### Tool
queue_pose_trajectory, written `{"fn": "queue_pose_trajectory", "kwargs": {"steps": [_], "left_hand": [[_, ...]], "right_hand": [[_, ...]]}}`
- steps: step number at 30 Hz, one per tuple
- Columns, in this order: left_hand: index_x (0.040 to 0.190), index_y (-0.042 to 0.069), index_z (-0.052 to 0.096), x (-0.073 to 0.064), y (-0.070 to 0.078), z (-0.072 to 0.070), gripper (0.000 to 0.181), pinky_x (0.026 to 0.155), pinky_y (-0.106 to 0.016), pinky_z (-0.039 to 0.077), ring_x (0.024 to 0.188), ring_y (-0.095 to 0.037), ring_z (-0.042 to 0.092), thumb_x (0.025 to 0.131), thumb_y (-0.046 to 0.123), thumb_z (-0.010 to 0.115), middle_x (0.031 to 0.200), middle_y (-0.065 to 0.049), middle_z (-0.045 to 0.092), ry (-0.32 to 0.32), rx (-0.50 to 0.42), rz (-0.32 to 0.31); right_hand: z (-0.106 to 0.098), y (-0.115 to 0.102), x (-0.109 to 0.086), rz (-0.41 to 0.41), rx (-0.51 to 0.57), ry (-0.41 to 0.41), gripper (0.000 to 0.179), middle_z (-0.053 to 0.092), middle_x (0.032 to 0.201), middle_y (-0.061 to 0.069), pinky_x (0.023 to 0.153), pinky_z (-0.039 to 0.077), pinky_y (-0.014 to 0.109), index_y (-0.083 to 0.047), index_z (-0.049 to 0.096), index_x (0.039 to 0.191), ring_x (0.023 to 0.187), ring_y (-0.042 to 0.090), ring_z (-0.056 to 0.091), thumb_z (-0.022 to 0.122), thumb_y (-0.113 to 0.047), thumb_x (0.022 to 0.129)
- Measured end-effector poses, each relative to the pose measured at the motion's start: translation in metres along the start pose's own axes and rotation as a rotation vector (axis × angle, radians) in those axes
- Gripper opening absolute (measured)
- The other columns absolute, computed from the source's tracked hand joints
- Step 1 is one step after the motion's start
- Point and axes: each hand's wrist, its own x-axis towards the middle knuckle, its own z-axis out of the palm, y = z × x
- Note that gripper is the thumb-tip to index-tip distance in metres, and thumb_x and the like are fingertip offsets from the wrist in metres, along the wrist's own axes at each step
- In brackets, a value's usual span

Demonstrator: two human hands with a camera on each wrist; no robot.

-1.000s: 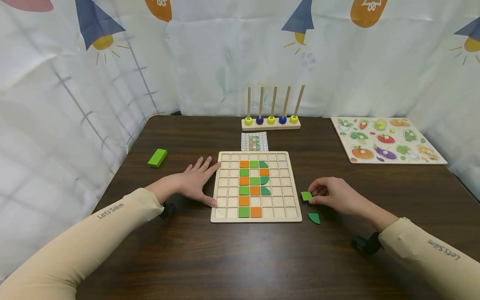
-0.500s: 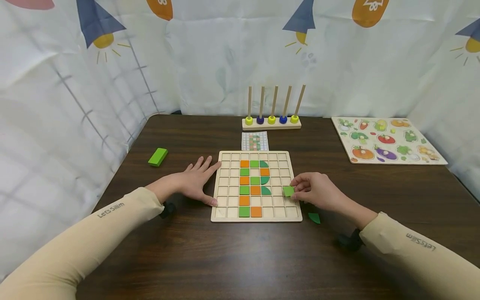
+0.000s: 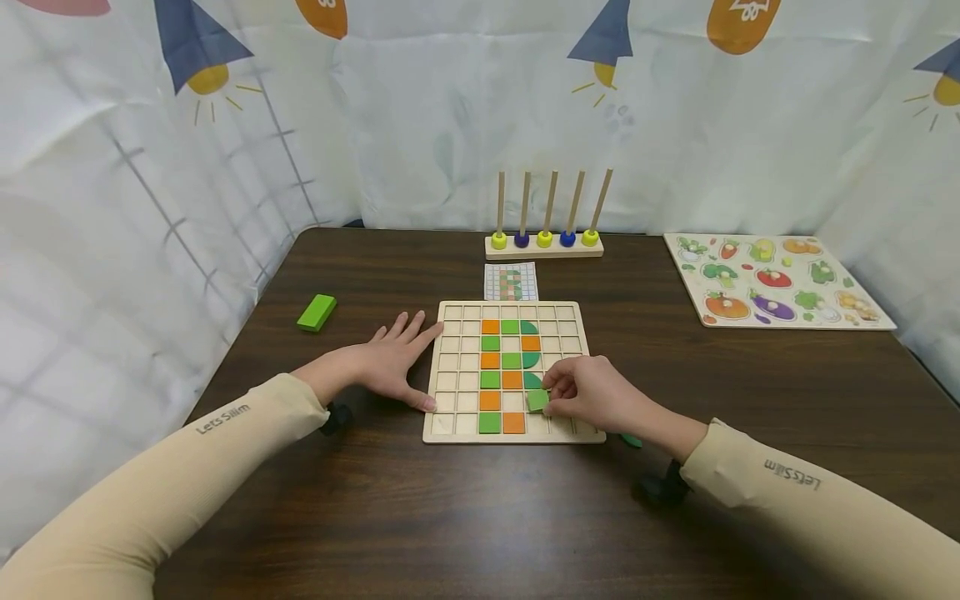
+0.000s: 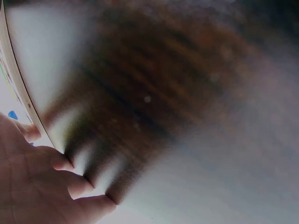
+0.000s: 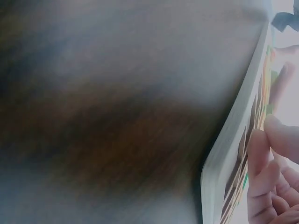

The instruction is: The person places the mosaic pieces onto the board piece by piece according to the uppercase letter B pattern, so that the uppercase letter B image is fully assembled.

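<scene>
A square wooden grid board (image 3: 442, 427) lies on the table, with orange squares, light green squares and dark green curved tiles in its middle columns. My left hand (image 3: 390, 363) rests at the board's left edge, fingers spread; the left wrist view shows its palm (image 4: 28, 186) beside the rim. Over the lower middle of the board, my right hand (image 3: 592, 390) pinches a light green square tile (image 3: 537, 401) between thumb and fingers. It partly covers the lowest dark green tile (image 3: 532, 380). In the right wrist view the curled fingers (image 5: 261, 182) are above the board.
A dark green quarter-circle tile (image 3: 632, 440) lies right of the board, partly hidden by my right wrist. A green block (image 3: 317, 312) sits at left. Behind the board are a pattern card (image 3: 511, 282), a peg stand (image 3: 544, 249) and, at right, a vegetable puzzle (image 3: 772, 283).
My right hand has lifted the green square tile from the table right of the board and carried it left over the grid. My left hand has stayed at the board's left edge.
</scene>
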Motion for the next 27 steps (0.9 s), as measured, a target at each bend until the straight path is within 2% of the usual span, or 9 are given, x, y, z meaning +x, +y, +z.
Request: {"fn": "queue_pose_trajectory", "kwargs": {"steps": [13,27], "left_hand": [[0.166,0.013,0.000,0.0028,-0.0024,-0.0001,0.125,0.120,-0.073,0.004,0.156,-0.050,-0.012,0.082,0.064,0.077,0.170,-0.024,-0.012,0.004,0.006,0.007],[0.166,0.013,0.000,0.0028,-0.0036,0.0014,0.125,0.120,-0.073,0.005,0.156,-0.050,-0.011,0.082,0.064,0.076,0.170,-0.025,-0.012,0.006,0.011,0.011]], "right_hand": [[0.0053,-0.0041,0.0025,0.036,-0.021,0.018,0.022,0.068,0.074,-0.003,0.064,0.049,0.024,-0.005,0.072,0.094,0.068,0.007,0.059,0.087,-0.014,0.081],[0.0075,-0.0049,0.0035,0.024,-0.028,0.014,0.019,0.067,0.074,-0.002,0.063,0.048,0.023,-0.005,0.073,0.095,0.068,0.008,0.057,0.085,-0.013,0.084]]}}
